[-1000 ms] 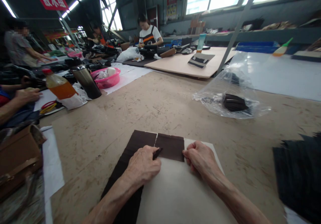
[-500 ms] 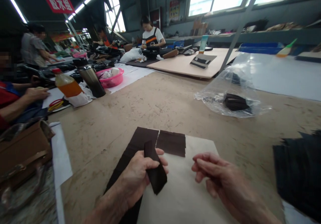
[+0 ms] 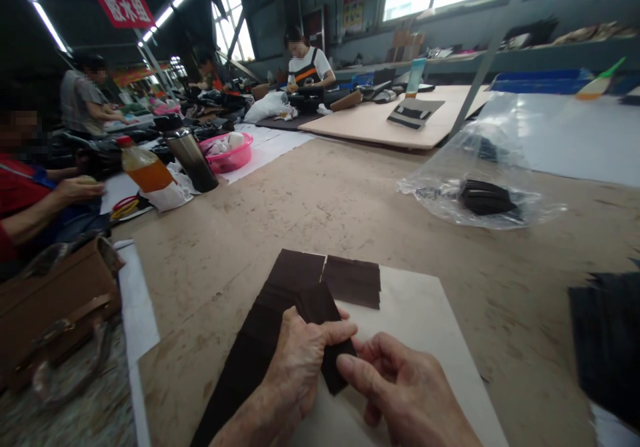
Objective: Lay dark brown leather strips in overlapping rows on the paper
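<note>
A dark brown strip of thin material [image 3: 320, 303] is gripped in my left hand [image 3: 305, 350], thumb on top and fingers beneath. My right hand [image 3: 400, 383] pinches the right edge of that strip near its lower end. Below both hands lies a pale sheet [image 3: 415, 307] on the table. Dark brown pieces [image 3: 260, 313] overlap in a row along its left side. One more brown piece [image 3: 353, 281] lies flat near the sheet's top edge, beside the row.
A clear plastic bag [image 3: 450, 193] with dark strips inside lies at the right. Dark sheets [image 3: 607, 340] are stacked at the right edge. A bottle [image 3: 145, 170], a metal flask [image 3: 193, 157] and a pink basket [image 3: 233, 155] stand at the left, near a co-worker's hand [image 3: 80, 190].
My right hand has moved left from above the bare sheet and now grips the strip. The left thumb has shifted across the strip. The whole view has swung slightly left.
</note>
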A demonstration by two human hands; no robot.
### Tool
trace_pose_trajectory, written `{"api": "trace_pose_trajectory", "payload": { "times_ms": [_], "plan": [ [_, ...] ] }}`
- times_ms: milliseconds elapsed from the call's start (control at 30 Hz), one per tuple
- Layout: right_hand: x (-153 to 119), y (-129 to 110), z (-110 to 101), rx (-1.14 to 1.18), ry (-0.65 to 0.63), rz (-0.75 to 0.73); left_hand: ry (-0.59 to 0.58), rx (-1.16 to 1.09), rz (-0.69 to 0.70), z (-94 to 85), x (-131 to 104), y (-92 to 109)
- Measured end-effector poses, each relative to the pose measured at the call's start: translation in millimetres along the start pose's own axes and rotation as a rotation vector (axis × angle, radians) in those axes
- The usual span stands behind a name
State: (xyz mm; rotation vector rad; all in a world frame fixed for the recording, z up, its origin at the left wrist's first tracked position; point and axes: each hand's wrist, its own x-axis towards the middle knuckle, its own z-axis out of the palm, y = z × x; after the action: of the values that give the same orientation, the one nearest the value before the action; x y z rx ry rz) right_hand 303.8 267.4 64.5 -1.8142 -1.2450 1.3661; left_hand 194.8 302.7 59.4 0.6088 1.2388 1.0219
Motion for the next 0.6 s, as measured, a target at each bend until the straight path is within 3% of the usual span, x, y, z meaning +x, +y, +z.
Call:
{"api": "trace_pose_trajectory", "payload": {
  "times_ms": [200,367,600],
  "plan": [
    [4,5,10,0.016,0.06,0.051,0.04,0.015,0.018,5.7,0,-4],
    [5,0,8,0.085,0.082,0.042,0.049,-0.027,-0.043,4.3,2,-7],
    [16,3,-4,0.218,-0.005,0.156,-0.158,-0.209,-0.116,0.1,-4,0]
  ]
}}
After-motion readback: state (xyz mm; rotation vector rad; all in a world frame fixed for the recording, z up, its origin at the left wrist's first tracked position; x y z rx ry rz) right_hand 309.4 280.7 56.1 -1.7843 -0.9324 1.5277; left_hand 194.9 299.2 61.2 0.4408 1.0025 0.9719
